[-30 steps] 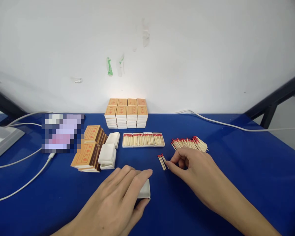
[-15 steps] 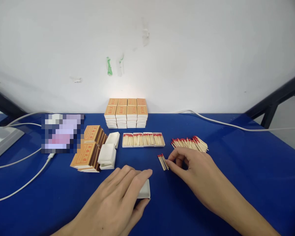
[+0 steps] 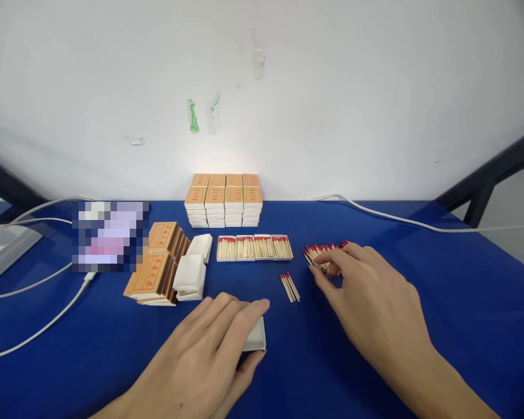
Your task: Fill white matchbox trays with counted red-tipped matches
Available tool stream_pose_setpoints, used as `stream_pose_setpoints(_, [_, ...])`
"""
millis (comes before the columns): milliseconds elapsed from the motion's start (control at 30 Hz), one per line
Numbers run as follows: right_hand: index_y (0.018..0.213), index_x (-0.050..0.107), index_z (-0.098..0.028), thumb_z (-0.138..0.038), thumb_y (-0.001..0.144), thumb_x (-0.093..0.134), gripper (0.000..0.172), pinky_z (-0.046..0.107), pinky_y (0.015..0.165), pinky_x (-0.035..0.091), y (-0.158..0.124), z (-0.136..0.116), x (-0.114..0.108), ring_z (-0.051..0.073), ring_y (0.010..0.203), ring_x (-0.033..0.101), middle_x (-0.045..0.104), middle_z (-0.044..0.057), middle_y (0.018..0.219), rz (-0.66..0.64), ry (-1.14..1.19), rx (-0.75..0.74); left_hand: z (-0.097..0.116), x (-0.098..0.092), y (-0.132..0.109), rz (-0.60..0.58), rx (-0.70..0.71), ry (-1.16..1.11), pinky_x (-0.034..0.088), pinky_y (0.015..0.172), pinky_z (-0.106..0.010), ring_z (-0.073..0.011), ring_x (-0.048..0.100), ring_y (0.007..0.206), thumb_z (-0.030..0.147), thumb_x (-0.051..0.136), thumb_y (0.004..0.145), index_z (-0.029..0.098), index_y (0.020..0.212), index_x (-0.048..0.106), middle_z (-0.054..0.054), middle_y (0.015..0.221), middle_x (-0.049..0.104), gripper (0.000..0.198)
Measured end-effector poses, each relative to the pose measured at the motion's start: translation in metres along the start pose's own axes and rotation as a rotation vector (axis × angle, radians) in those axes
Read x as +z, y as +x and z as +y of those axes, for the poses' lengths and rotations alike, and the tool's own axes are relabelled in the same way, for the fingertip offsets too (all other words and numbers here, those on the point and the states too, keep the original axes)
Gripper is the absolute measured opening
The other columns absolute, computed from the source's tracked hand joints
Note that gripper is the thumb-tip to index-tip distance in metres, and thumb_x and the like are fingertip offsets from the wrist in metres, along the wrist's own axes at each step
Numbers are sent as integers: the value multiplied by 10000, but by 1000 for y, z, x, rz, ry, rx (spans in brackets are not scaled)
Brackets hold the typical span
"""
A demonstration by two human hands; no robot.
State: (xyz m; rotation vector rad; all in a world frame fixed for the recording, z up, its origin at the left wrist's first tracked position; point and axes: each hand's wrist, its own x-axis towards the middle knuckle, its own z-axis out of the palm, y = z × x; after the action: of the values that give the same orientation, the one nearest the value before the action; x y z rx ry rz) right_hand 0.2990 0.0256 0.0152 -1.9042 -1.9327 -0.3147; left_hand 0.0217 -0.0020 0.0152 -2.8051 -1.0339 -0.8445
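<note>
My left hand (image 3: 209, 343) lies over a white matchbox tray (image 3: 256, 338) near the table's front, fingers curled on it and gripping it. My right hand (image 3: 367, 285) reaches onto the loose pile of red-tipped matches (image 3: 319, 254) at the right, fingers bent and pinching at the pile; what they hold is hidden. A small bundle of matches (image 3: 290, 286) lies on the blue cloth between my hands. Several trays filled with matches (image 3: 254, 247) stand in a row behind the bundle.
Stacked orange matchboxes (image 3: 223, 201) stand against the wall. More orange sleeves (image 3: 157, 267) and empty white trays (image 3: 193, 270) lie at the left. White cables (image 3: 35, 331) cross the blue table (image 3: 441, 291). A grey device (image 3: 0, 247) sits at the far left.
My right hand left the small bundle of matches and moved back and right onto the loose pile. My left hand has stayed on the white tray.
</note>
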Motion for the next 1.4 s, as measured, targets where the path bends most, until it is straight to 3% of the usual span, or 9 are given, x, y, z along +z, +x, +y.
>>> stream_pose_setpoints(300, [785,747,-259,-240,1005,689,228,311,488,369,2,-3,-3,314,898,750,767,55,824,-77,20,36,-1,0,3,2,3,-1,761,881,-439,-282,868,1062,199,459,1210,138,1490,590,-112,1177,840,316])
stream_pose_setpoints(500, [746,754,-284,-269,907,752,162,323,514,398,5,-4,-11,250,712,729,770,15,804,-216,137,96,-1,-2,1,4,8,15,758,904,-435,-277,868,1088,215,444,1221,145,1496,593,-107,1196,844,321])
stream_pose_setpoints(767, [756,792,-320,-263,873,770,132,331,558,436,4,-10,-19,203,666,710,758,-33,753,-361,248,147,-2,-1,1,-5,3,41,757,922,-426,-263,872,1089,226,423,1229,147,1492,592,-98,1198,851,322])
stream_pose_setpoints(1133, [851,808,-327,-385,983,723,167,327,563,419,4,-11,-20,184,637,702,765,-37,757,-432,344,170,-1,-4,3,-8,9,21,760,918,-434,-274,867,1111,227,450,1227,139,1500,594,-108,1221,846,321])
stream_pose_setpoints(1400, [950,781,-329,-364,1046,674,148,319,609,412,5,-12,-20,173,682,694,753,-58,768,-510,336,157,-2,-3,3,-7,7,11,757,889,-411,-273,866,1092,238,453,1228,140,1493,599,-107,1198,843,318])
